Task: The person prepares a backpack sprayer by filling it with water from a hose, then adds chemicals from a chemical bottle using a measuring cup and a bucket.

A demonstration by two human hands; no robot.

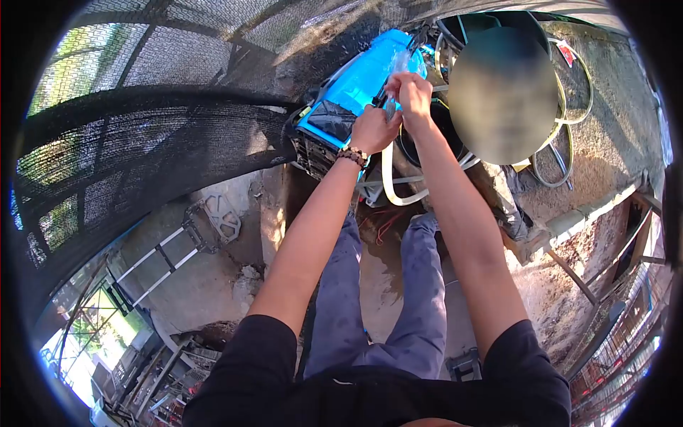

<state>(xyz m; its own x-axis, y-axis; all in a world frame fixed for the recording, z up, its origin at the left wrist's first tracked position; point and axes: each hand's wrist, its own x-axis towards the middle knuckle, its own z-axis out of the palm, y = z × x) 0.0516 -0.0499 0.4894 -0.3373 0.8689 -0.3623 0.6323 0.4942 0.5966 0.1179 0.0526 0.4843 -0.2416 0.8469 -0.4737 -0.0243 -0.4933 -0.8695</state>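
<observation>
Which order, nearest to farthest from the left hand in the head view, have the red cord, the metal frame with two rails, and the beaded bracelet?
1. Beaded bracelet, just behind the left hand.
2. Red cord, lower down, between the legs.
3. Metal frame, toward the picture's left.

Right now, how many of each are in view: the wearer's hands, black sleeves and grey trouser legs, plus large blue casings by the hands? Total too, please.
Hands: 2 (left hand, right hand)
Black sleeves: 2 (left sleeve, right sleeve)
Grey trouser legs: 2 (left leg, right leg)
Large blue casing: 1
Total: 7
</observation>
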